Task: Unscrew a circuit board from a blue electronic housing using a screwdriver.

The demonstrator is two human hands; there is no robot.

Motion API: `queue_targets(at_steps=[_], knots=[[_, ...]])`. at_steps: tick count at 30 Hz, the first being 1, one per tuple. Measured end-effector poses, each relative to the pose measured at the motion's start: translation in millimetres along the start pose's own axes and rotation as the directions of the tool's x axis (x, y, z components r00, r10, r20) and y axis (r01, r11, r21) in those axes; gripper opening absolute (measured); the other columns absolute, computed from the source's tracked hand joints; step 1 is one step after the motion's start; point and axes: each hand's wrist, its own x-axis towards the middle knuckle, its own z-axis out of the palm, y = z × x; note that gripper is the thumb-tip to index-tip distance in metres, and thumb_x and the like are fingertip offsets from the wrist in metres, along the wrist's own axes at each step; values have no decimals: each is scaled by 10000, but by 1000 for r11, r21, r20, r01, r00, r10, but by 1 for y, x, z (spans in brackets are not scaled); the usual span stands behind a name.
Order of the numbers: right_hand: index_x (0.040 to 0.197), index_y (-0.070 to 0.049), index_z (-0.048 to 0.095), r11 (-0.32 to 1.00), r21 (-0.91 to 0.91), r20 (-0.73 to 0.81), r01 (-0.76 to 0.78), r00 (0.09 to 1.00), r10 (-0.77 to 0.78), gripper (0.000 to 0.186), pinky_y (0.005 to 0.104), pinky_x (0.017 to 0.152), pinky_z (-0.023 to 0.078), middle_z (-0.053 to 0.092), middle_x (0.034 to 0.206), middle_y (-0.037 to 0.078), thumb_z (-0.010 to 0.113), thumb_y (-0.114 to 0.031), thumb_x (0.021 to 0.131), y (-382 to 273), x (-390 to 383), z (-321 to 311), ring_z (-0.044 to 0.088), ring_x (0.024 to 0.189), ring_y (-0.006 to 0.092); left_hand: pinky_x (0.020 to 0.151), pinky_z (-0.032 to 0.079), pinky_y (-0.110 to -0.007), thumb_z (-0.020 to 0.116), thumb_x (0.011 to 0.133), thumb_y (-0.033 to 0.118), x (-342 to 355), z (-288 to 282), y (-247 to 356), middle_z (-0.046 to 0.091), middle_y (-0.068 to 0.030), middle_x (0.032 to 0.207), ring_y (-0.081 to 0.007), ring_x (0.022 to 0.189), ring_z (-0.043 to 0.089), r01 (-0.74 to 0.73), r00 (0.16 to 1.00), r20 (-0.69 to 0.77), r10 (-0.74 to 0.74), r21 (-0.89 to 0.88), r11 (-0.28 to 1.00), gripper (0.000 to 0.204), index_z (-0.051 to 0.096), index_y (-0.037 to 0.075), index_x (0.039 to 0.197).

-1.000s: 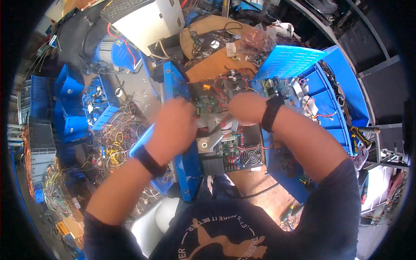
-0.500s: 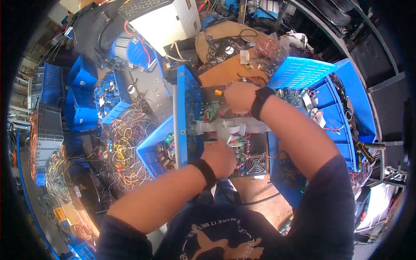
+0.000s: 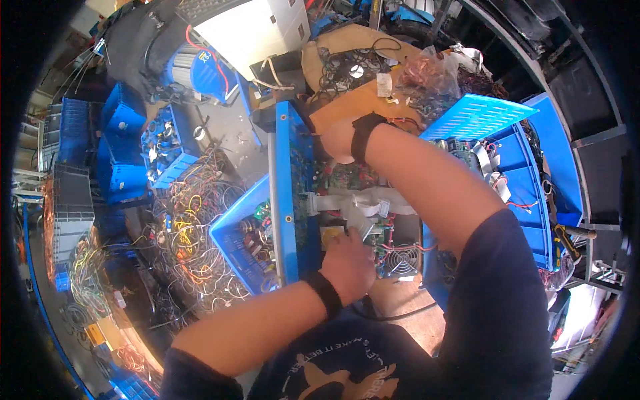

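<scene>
In front of me stands an opened electronics unit with a blue side panel (image 3: 285, 193), green circuit boards (image 3: 353, 176) and a round fan grille (image 3: 402, 262). Grey ribbon cable (image 3: 357, 217) crosses it and bends down toward me. My left hand (image 3: 348, 268) is closed at the near end of this cable, fingertips on it. My right hand (image 3: 339, 141) is curled over the far left part of the boards beside the blue panel. Its fingertips are hidden, so what it holds does not show.
Blue bins with boards and cables stand on the left (image 3: 243, 227) and right (image 3: 517, 173). Tangled wires (image 3: 193, 227) lie left. A white metal case (image 3: 250, 37) stands at the back. A yellow-and-black tool (image 3: 567, 244) rests at the right bin's edge.
My right hand has moved left, toward the blue panel; the orange piece beside it no longer shows. My left hand has come slightly nearer and right, and the ribbon cable slants farther down.
</scene>
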Motion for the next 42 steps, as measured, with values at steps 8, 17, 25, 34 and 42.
queue_targets(at_steps=[8, 17, 25, 34, 42], knots=[[956, -44, 754, 999, 10, -33, 54, 998, -53, 291, 450, 669, 521, 710, 959, 182, 740, -91, 669, 15, 44, 2, 691, 855, 335, 839, 447, -475, 554, 786, 169, -4, -1, -6, 568, -258, 1002, -389, 933, 571, -2, 1000, -20, 4, 99, 995, 231, 652, -20, 875], [925, -86, 776, 965, -175, 180, 194, 970, -162, 266, 464, 702, 531, 726, 950, 144, 767, -83, 659, -1, 82, -9, 692, 866, 346, 835, 459, -467, 561, 797, 172, -19, -42, 1, 581, -247, 1056, -355, 966, 571, 58, 996, 53, -71, 206, 977, 197, 633, 25, 908], [984, 6, 733, 926, 87, 187, 366, 907, -376, 603, 427, 717, 517, 707, 903, 163, 837, -460, 615, 15, 84, -7, 667, 835, 310, 796, 434, -476, 649, 773, 48, -11, -100, -67, 526, -210, 993, -403, 928, 525, 355, 864, -354, -357, -73, 932, 204, 549, -1, 944], [1121, 30, 680, 893, 351, 372, 280, 834, -407, 677, 398, 812, 525, 681, 1115, 189, 849, -416, 641, 27, 113, 0, 662, 982, 297, 948, 413, -475, 584, 930, 213, 27, -80, -120, 527, -280, 1160, -449, 1095, 503, 455, 705, -501, -503, -224, 862, 453, 469, -94, 1244], [1183, -59, 676, 968, 235, 484, 83, 854, -190, 607, 404, 863, 518, 651, 1224, 146, 865, -297, 658, 14, 129, -7, 642, 1051, 280, 942, 430, -482, 541, 953, 285, 37, -76, -117, 532, -262, 1207, -430, 1111, 523, 539, 706, -383, -596, -256, 803, 504, 452, -54, 1315]])
